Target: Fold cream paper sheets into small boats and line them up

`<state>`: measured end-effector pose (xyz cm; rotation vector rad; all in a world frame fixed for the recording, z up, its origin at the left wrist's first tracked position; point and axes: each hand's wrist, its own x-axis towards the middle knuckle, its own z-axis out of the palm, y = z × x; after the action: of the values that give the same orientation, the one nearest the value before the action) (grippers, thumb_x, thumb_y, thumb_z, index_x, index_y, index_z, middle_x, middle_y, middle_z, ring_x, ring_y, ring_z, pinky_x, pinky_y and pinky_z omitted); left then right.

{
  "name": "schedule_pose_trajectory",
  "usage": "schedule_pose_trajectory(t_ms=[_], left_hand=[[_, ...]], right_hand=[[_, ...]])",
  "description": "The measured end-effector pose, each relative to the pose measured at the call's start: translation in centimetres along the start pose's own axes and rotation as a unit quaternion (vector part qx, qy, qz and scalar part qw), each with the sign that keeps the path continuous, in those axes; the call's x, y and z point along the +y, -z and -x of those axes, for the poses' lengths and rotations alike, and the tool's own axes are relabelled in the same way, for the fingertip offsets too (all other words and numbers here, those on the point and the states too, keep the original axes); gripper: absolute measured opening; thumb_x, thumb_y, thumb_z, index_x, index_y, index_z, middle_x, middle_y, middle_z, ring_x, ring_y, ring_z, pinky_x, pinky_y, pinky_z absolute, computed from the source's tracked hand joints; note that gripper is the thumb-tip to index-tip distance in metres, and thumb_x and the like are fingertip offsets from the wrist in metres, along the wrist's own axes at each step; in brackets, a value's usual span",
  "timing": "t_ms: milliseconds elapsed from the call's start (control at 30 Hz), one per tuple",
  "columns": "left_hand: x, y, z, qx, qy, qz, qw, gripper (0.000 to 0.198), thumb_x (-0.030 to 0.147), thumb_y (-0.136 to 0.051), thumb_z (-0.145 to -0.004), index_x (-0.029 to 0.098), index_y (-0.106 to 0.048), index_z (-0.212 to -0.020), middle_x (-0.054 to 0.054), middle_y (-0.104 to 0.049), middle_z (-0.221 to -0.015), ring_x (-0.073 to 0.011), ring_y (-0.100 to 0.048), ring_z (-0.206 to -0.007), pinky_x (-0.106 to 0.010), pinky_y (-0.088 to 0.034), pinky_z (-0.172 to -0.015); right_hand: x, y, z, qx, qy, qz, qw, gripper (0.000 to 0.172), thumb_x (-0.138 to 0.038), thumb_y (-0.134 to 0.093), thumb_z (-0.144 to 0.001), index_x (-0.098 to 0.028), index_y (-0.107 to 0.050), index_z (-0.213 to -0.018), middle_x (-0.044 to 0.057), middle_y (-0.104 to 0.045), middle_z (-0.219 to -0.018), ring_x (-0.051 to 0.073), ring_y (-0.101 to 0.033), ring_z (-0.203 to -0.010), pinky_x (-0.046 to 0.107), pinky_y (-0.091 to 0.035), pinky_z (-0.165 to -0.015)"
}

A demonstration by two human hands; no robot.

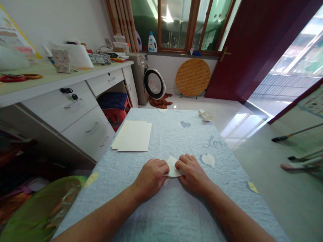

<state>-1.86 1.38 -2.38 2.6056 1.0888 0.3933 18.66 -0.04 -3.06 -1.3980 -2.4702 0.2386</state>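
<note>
The left hand (pixel 151 178) and the right hand (pixel 193 174) held a small folded cream paper (pixel 173 168) between them, on the quilted blue surface (pixel 171 215). Each grip was narrow, with the fingers pressing down on the paper's sides, probably to keep it flat and steady. The fingers hid part of it, so I could not tell how many folds it had. A stack of cream paper sheets (pixel 132 136) lay to the left, and two small folded papers (pixel 205 116) sat near the far edge.

You will see smooth, matt folded paper (pixel 172 167) and matt cream paper sheets (pixel 133 136) on a rough quilted cloth table cover (pixel 161 143). Note the glossy floor tiles (pixel 237 116) and the wood-grain round board (pixel 193 77).
</note>
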Motion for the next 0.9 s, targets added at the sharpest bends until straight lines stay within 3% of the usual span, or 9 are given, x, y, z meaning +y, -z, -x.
schedule_pose_trajectory(t_ms=[467, 667, 900], left_hand=[[0.46, 0.46, 0.35, -0.027, 0.008, 0.011, 1.0, 0.011, 0.011, -0.058, -0.077, 0.02, -0.055, -0.082, -0.004, -0.059, -0.09, -0.0215, -0.052, -0.086, -0.032, -0.042, -0.075], [0.47, 0.31, 0.36, -0.017, 0.001, 0.012, 1.0, 0.012, 0.025, -0.063, -0.084, 0.019, -0.055, -0.08, -0.004, -0.059, -0.087, -0.0216, -0.053, -0.083, -0.033, -0.04, -0.071], [0.37, 0.32, 0.19, -0.017, -0.005, 0.001, 1.0, 0.013, 0.02, -0.057, -0.09, 0.018, -0.057, -0.077, -0.003, -0.06, -0.085, -0.0197, -0.054, -0.081, -0.031, -0.04, -0.071]], right_hand=[[0.57, 0.91, 0.5, -0.022, 0.008, -0.088, 0.996, 0.021, -0.006, -0.053, -0.066, -0.019, -0.056, -0.083, 0.004, -0.054, -0.09, 0.021, -0.046, -0.089, 0.034, -0.036, -0.081], [0.47, 1.08, 0.61, -0.014, 0.014, -0.091, 0.996, 0.015, -0.011, -0.055, -0.071, -0.02, -0.055, -0.083, 0.004, -0.054, -0.089, 0.021, -0.046, -0.087, 0.034, -0.036, -0.079], [0.79, 0.86, 0.59, -0.01, 0.019, -0.105, 0.994, 0.013, -0.01, -0.057, -0.075, -0.019, -0.059, -0.084, 0.004, -0.055, -0.089, 0.02, -0.048, -0.087, 0.034, -0.036, -0.08]])
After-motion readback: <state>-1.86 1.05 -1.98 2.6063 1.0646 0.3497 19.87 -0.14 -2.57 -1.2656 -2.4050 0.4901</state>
